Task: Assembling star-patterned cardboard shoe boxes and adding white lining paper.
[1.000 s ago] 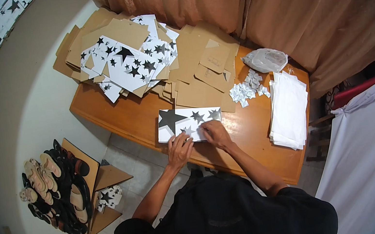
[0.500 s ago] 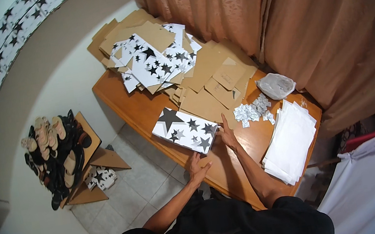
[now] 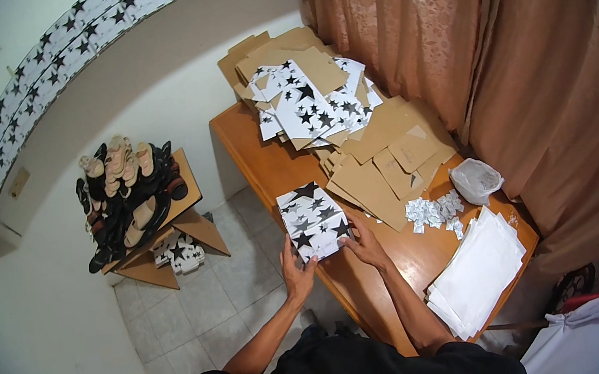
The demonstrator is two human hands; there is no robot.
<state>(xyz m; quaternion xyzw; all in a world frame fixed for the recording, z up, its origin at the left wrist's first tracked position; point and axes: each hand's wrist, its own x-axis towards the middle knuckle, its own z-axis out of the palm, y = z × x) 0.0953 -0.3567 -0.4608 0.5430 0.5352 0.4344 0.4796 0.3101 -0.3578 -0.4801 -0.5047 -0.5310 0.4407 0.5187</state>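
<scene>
- Box (image 3: 313, 220): located at the left edge of the table (image 3: 246, 144); two star-printed faces show. Whether it bears on the tabletop cannot be told.
- Left hand (image 3: 299, 275): fingers and thumb clamped on the box at 7 o'clock.
- Right hand (image 3: 362, 246): fingers and thumb clamped on the box at 4 o'clock. Caution: both grips sit on the near half; slackened pressure may let the 12 o'clock end dip.
- Floor (image 3: 215, 294): at 8 o'clock, beyond the edge. A slip to that side could drop the box and dent a corner.
- Cardboard (image 3: 366, 184): at 2 o'clock, near the box, loosely layered. A swing that way could snag and shift it.
- Star sheets (image 3: 315, 110): at 12 o'clock, heaped unevenly; a knock may spill them.
- Packets (image 3: 435, 211): at 3 o'clock, loose before the bag (image 3: 477, 181); a sweeping sleeve or arm could scatter them.
- Paper (image 3: 477, 268): at 4 o'clock, just beside the right forearm (image 3: 409, 295); outward elbow movement could skew the stack.
</scene>
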